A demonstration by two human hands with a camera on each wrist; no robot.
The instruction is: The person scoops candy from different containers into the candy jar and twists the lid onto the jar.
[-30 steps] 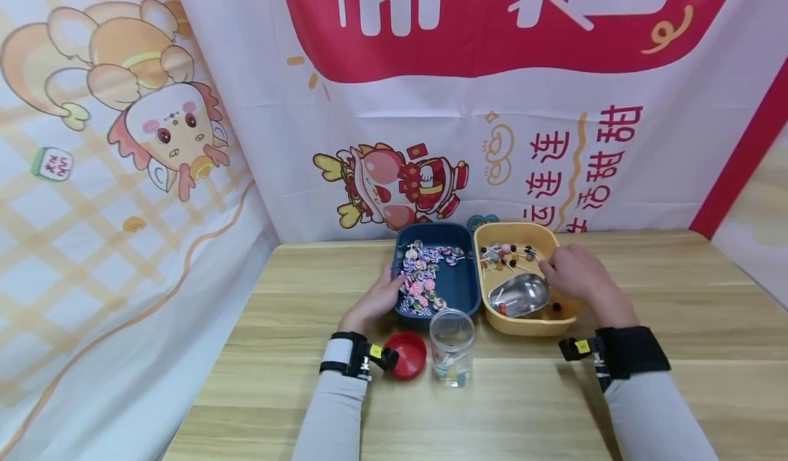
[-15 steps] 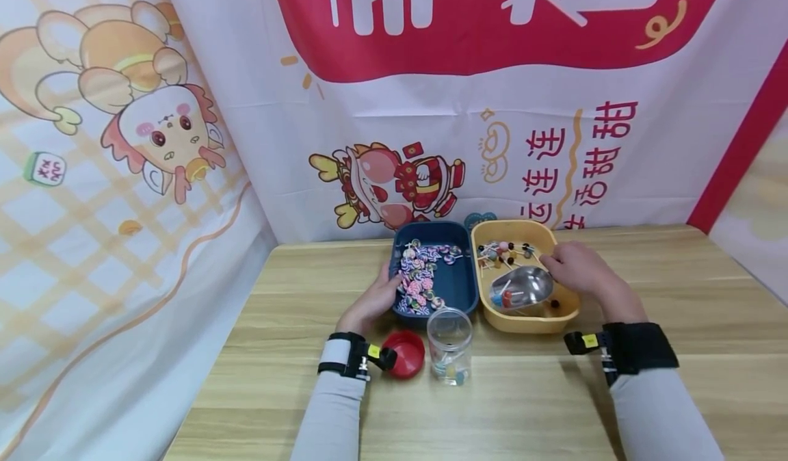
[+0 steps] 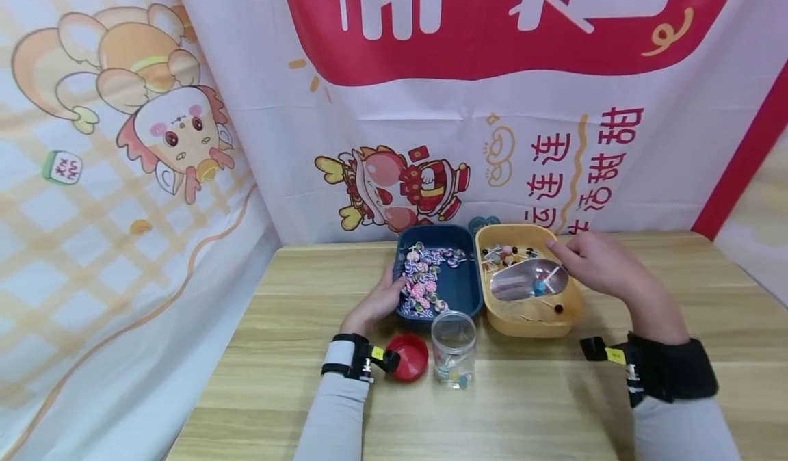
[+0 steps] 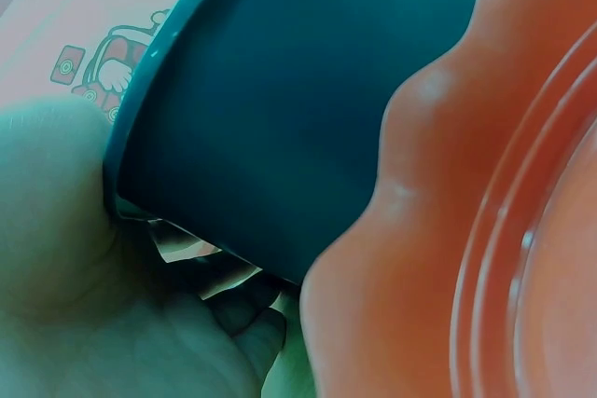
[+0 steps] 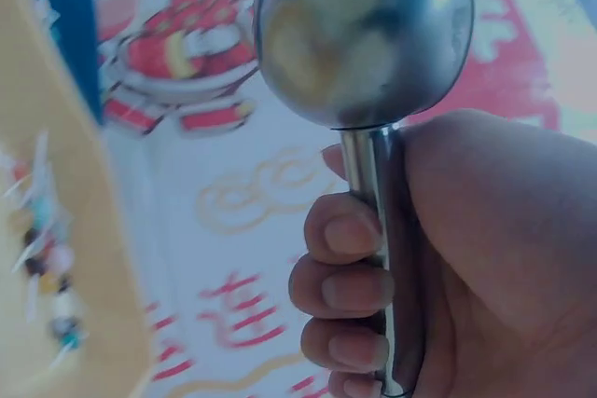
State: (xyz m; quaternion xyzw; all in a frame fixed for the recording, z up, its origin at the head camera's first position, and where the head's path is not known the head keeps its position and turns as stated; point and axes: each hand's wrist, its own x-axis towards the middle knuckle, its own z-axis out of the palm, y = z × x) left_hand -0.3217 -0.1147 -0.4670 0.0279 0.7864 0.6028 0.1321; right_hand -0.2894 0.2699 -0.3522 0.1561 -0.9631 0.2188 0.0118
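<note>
My right hand (image 3: pixel 597 262) grips the handle of a metal scoop (image 3: pixel 514 284), with fingers wrapped round it in the right wrist view. In the scoop lie small candies on white sticks, one of them blue. It is above the yellow bin (image 3: pixel 529 327), where more stick candies are heaped at the back. My left hand (image 3: pixel 375 304) holds the left side of a dark blue bin (image 3: pixel 462 283), thumb at the rim and fingers curled underneath. Swirl-patterned candies fill that bin's left part. A clear jar (image 3: pixel 454 341) with a few stick candies inside stands in front.
A red lid (image 3: pixel 408 358) with a wavy edge lies left of the jar, close to my left wrist. Behind the bins hangs a printed cloth (image 3: pixel 394 122). The wooden table (image 3: pixel 523 406) extends in front and to both sides.
The scoop has risen slightly and moved right, and its candies have shifted toward the handle. My right hand and forearm have moved right. The left hand stays on the blue bin.
</note>
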